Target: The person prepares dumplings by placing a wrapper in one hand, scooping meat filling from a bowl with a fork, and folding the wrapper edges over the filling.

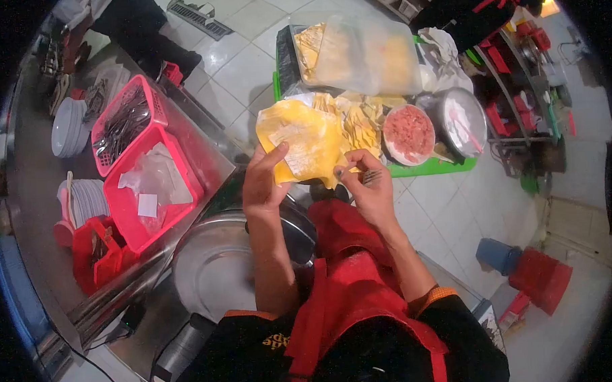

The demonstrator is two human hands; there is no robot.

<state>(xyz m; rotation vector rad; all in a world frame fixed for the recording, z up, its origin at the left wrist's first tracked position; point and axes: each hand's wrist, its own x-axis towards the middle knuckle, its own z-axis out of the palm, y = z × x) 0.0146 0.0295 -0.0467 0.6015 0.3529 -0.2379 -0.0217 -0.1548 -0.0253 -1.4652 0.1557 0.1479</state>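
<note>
My left hand (264,178) grips a floury stack of yellow dough wrappers (301,138) from the left side, thumb on top. At the stack's lower right corner, my right hand (369,189) pinches the edge between thumb and fingertips. A small grey striped patch shows by its fingers; I cannot tell what it is. Just beyond the stack, more loose, folded yellow wrappers (361,125) lie in a pile. To the right of that pile stands a round bowl of pink minced meat (409,135).
A clear-lidded container (368,54) and a metal pot (462,121) stand on a green board (426,166). At left, a steel counter (45,261) bears a pink basket of cutlery (156,95), a pink tub (197,188) and plates (68,126). A large metal pot lid (214,268) sits below my left forearm.
</note>
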